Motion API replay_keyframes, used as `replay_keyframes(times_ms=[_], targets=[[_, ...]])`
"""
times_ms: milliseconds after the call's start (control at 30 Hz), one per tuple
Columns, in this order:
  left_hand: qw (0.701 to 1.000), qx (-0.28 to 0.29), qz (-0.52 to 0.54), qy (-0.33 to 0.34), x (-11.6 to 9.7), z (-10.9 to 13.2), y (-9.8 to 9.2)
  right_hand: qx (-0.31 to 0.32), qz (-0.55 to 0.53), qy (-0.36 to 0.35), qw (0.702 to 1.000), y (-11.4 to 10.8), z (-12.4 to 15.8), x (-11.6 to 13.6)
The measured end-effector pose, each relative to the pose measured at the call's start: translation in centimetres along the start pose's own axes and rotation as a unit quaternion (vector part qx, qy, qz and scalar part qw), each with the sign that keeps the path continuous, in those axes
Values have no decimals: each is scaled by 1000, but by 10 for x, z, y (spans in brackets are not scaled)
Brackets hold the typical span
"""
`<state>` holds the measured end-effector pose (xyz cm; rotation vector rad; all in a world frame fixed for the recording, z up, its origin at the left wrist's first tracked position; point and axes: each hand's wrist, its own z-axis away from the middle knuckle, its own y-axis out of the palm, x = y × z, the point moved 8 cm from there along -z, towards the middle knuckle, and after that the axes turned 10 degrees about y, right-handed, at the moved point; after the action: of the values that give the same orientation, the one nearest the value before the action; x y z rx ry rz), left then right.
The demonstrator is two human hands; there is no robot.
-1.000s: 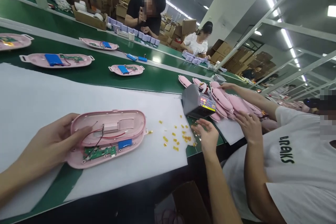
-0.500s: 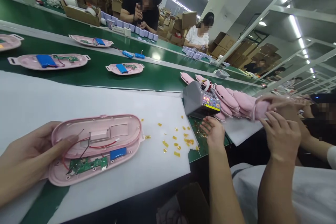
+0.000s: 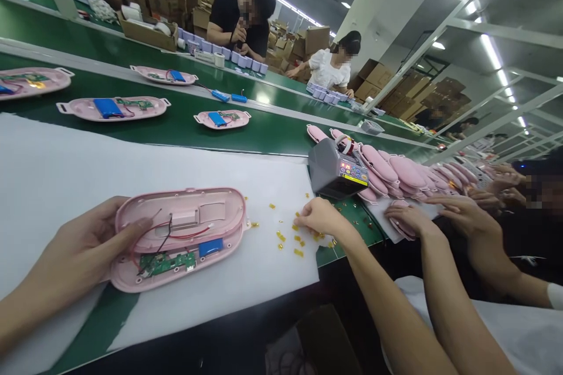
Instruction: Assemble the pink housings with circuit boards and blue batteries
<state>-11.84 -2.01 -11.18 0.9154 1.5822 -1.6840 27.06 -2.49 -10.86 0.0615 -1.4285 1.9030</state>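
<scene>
My left hand [image 3: 85, 246] clasps two unjoined pink shell halves [image 3: 226, 211] above white sheeting [image 3: 272, 173]; blue battery [image 3: 211, 247] and circuit board [image 3: 169, 262] already inside; right hand [image 3: 323, 217] bunched over amber tape pieces [image 3: 299, 252]; its hold I can't tell remotely.

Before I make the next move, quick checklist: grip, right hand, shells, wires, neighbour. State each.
1. Grip: ok. Left hand holds the upper pink shell and lower pink shell at one end.
2. Piece in right hand: cannot tell. Fingers are down at the yellow pieces; fingertips too unclear to confirm a pinch.
3. Shells aligned: not ok. Upper one sits offset, leaving the green board and blue cell exposed.
4. Wires tucked: not ok. Red wire lies loose across the upper shell.
5. Co-worker's hand clear: ok. Apart from the right hand.
</scene>
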Motion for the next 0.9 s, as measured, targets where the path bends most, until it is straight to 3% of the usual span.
replay_keyframes(times_ms=[133,233,400,500,733,900], targets=[[995,36,88,-17,-3,2,3,-88,-41,-7,995,-27,7,-10],[994,37,104,-18,-3,2,2,-113,-128,-9,985,-34,18,-35],[992,52,115,-22,-1,2,4,-184,-284,33,940,-49,15,-96],[994,44,96,-34,3,0,3,-216,-350,36,911,-58,5,-116],[995,32,91,-37,10,-1,4,-177,-472,40,863,-64,-18,-116],[993,46,99,-36,10,-2,5,-219,-503,45,835,-70,-29,-117]])
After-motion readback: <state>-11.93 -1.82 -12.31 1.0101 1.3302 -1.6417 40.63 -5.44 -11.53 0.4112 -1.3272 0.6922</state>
